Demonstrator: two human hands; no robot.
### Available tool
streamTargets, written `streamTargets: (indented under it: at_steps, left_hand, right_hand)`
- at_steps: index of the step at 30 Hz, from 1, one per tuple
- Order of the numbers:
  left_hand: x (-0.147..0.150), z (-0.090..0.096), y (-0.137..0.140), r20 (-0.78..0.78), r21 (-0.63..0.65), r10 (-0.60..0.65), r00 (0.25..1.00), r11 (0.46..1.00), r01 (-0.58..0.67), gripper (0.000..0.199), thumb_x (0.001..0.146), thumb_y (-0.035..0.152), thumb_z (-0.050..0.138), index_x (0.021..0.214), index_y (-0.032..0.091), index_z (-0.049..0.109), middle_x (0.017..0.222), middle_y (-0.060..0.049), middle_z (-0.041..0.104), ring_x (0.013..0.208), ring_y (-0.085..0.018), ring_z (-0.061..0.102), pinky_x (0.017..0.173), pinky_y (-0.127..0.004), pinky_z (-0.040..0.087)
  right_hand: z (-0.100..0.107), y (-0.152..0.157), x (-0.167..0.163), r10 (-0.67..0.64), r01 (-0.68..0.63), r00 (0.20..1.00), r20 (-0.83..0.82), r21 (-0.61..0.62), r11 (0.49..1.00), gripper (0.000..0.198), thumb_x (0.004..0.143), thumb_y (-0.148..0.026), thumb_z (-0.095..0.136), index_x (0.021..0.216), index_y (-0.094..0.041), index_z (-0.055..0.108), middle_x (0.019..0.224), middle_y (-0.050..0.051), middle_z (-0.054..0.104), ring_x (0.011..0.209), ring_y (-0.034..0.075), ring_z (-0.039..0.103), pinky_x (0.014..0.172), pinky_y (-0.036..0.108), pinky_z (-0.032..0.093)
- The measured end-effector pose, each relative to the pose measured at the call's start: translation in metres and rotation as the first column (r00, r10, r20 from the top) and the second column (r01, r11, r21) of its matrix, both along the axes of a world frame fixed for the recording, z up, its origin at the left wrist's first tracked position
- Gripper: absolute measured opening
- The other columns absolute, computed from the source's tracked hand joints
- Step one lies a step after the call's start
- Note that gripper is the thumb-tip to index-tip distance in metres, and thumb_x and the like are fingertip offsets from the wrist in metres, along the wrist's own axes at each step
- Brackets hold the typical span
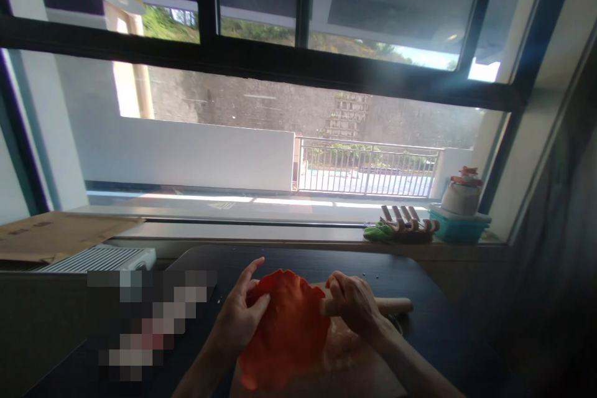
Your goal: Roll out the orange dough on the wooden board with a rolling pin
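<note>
A thin, soft orange-red sheet (286,329) with an uneven edge, like rolled-out clay or dough, is held up between my hands. My left hand (242,308) grips its upper left edge, thumb on the near face and the index finger raised. At the upper right edge, my right hand (349,301) pinches the sheet with curled fingers. Under the sheet's lower part is a light brown board (354,367), partly hidden. A wooden rolling pin (396,305) lies just right of my right hand, its other end hidden behind that hand.
The dark table (433,323) reaches to the window sill (261,231). On the sill stand a teal box (459,227) with a pot on top and a brown slatted rack (405,224). Cardboard (60,233) lies at the left. Part of the left side is pixelated.
</note>
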State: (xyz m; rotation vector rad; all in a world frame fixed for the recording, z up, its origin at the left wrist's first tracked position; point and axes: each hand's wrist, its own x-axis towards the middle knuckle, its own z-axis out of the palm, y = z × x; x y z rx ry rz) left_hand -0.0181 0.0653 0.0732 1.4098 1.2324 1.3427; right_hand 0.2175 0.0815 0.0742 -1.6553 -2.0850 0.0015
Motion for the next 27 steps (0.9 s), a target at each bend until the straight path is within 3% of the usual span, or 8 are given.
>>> streamTargets:
  at_steps: [3,6,11,13,16,19,22,27]
  left_hand:
    - [0.005,-0.004,0.010,-0.214,0.051,0.063,0.975,0.997,-0.053,0.069,0.068,0.027,0.063,0.135,0.018,0.049,0.082,-0.002,0.069,0.077,-0.021,0.068,0.073,-0.031,0.051]
    - [0.002,-0.004,0.016,-0.280,0.062,0.112,0.954,0.993,-0.099,0.069,0.064,0.025,0.066,0.132,0.018,0.054,0.082,-0.003,0.071,0.082,-0.024,0.069,0.081,-0.033,0.048]
    - [-0.027,0.003,0.008,-0.433,-0.084,0.101,0.896,0.985,-0.152,0.078,0.067,0.045,0.070,0.134,0.009,0.052,0.054,0.000,0.066,0.054,-0.024,0.065,0.053,-0.028,0.042]
    - [-0.031,0.005,0.001,-0.345,-0.153,0.054,0.937,0.982,-0.113,0.085,0.067,0.050,0.070,0.137,0.009,0.046,0.046,0.003,0.063,0.047,-0.022,0.062,0.047,-0.026,0.040]
    - [-0.017,0.003,-0.013,0.045,-0.075,0.074,0.996,0.995,-0.070,0.093,0.067,0.048,0.074,0.145,0.018,0.032,0.076,-0.002,0.076,0.071,-0.021,0.071,0.061,-0.026,0.051]
    - [0.011,-0.005,-0.026,0.336,-0.047,0.078,0.939,0.997,-0.066,0.094,0.065,0.047,0.077,0.145,0.027,0.031,0.113,-0.007,0.072,0.102,-0.026,0.069,0.080,-0.033,0.055]
    - [0.027,-0.017,-0.035,0.265,-0.073,0.114,0.958,0.992,-0.098,0.087,0.063,0.047,0.078,0.139,0.027,0.040,0.129,-0.009,0.064,0.122,-0.032,0.056,0.097,-0.040,0.050]
    - [0.023,-0.027,-0.041,0.046,-0.024,0.111,0.993,0.994,-0.110,0.066,0.074,0.044,0.069,0.133,0.024,0.049,0.137,-0.009,0.056,0.144,-0.029,0.027,0.120,-0.043,0.017]
  right_hand:
    - [-0.004,-0.005,0.001,0.013,-0.012,1.000,0.027,-0.030,0.999,0.029,0.096,-0.024,0.037,0.082,-0.022,0.063,0.074,0.002,0.069,0.072,0.017,0.063,0.067,0.026,0.033]
    - [-0.012,-0.007,-0.005,0.056,-0.054,0.998,0.018,-0.082,0.995,0.025,0.093,-0.025,0.042,0.083,-0.022,0.064,0.078,0.002,0.069,0.074,0.017,0.063,0.068,0.026,0.035]
    - [-0.018,-0.004,-0.015,0.010,-0.020,0.996,-0.086,-0.113,0.993,0.031,0.084,-0.025,0.050,0.112,-0.023,0.062,0.098,0.003,0.067,0.091,0.018,0.061,0.079,0.027,0.038]
    - [-0.017,-0.003,-0.015,-0.004,-0.008,0.996,-0.085,-0.139,0.990,0.038,0.081,-0.025,0.051,0.118,-0.022,0.060,0.106,0.005,0.065,0.099,0.020,0.058,0.085,0.029,0.038]
    - [-0.015,-0.001,-0.016,-0.012,0.003,0.998,-0.064,-0.136,0.991,0.041,0.082,-0.027,0.050,0.121,-0.020,0.059,0.114,0.007,0.062,0.109,0.023,0.052,0.093,0.032,0.036]
    - [-0.013,0.009,-0.021,-0.029,0.025,0.999,-0.027,-0.129,0.991,0.036,0.087,-0.031,0.047,0.119,-0.022,0.061,0.117,0.008,0.061,0.112,0.024,0.050,0.095,0.035,0.035]
    - [-0.008,0.031,-0.029,-0.059,0.061,0.998,0.019,-0.162,0.985,0.034,0.090,-0.037,0.045,0.115,-0.021,0.063,0.118,0.010,0.060,0.114,0.026,0.049,0.095,0.038,0.035]
    - [-0.001,0.048,-0.037,-0.072,0.080,0.996,0.047,-0.195,0.978,0.037,0.091,-0.040,0.046,0.117,-0.019,0.062,0.121,0.012,0.058,0.118,0.027,0.048,0.097,0.040,0.034]
